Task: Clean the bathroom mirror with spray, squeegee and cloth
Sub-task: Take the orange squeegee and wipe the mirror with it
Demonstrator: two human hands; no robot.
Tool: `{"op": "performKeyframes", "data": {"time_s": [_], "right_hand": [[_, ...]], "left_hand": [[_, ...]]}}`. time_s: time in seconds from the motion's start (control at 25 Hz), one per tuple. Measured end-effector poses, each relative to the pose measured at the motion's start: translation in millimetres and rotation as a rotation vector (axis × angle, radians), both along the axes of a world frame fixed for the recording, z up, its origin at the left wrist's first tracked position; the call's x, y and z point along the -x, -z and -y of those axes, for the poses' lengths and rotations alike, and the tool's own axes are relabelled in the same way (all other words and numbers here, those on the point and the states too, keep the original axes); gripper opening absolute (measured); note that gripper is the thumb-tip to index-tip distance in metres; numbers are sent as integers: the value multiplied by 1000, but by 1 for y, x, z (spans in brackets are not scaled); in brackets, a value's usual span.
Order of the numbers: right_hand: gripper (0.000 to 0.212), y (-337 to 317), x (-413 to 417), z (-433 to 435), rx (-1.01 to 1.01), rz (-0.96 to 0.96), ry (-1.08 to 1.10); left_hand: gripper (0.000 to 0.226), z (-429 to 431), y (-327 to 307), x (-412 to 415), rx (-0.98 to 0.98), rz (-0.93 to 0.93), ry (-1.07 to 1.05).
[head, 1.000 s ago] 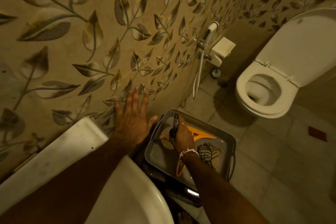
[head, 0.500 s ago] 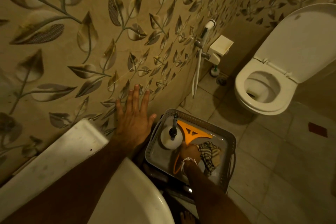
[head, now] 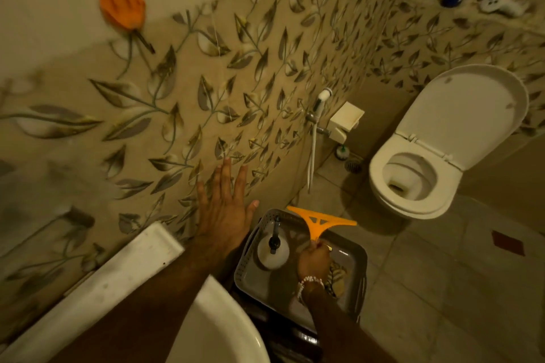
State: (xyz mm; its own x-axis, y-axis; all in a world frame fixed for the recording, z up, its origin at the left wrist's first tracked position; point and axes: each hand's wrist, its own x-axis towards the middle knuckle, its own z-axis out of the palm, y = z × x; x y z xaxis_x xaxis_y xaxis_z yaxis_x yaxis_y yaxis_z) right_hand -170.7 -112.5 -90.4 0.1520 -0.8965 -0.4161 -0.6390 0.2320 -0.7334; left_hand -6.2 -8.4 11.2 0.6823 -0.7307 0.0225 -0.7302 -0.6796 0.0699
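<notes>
A grey basket (head: pixel 358 256) stands on a stool below me, right of the washbasin. Inside it a white spray bottle (head: pixel 272 250) with a black nozzle stands upright on the left. A striped cloth (head: pixel 338 275) lies bunched on the right. My right hand (head: pixel 314 259) grips the handle of the orange squeegee (head: pixel 320 222), whose blade sticks up above the basket's far rim. My left hand (head: pixel 224 212) is pressed flat, fingers spread, against the leaf-patterned wall tiles. The mirror is out of view.
The white washbasin (head: pixel 218 330) and its ledge (head: pixel 118 280) fill the lower left. An open toilet (head: pixel 413 183) stands at the right, with a hand shower (head: pixel 320 100) and a holder (head: pixel 345 121) on the wall between. An orange soap dish (head: pixel 122 9) hangs high up.
My right hand let go of the spray bottle, moved right, took the squeegee's handle and lifted it so the blade rises above the rim. The view has tilted upward.
</notes>
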Motion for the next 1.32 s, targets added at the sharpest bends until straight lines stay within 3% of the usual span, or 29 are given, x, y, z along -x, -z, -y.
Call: {"op": "performKeyframes", "data": {"time_s": [0.4, 0.56, 0.68, 0.88, 1.16, 1.32], "right_hand": [[19, -233, -52, 42, 331, 527, -47], [33, -327, -74, 47, 454, 691, -101], [32, -381, -87, 34, 528, 819, -170], [23, -458, -103, -31, 658, 981, -323], [45, -566, -127, -181, 758, 1244, -583], [39, -623, -140, -269, 872, 1344, -759]], "left_hand": [[83, 29, -205, 14, 330, 167, 35], [82, 15, -281, 17, 451, 298, 19], [82, -11, -321, 19, 488, 410, -29], [82, -82, -379, 20, 541, 594, -95], [79, -243, -454, 15, 602, 835, -174], [73, -342, -480, 17, 597, 914, -169]]}}
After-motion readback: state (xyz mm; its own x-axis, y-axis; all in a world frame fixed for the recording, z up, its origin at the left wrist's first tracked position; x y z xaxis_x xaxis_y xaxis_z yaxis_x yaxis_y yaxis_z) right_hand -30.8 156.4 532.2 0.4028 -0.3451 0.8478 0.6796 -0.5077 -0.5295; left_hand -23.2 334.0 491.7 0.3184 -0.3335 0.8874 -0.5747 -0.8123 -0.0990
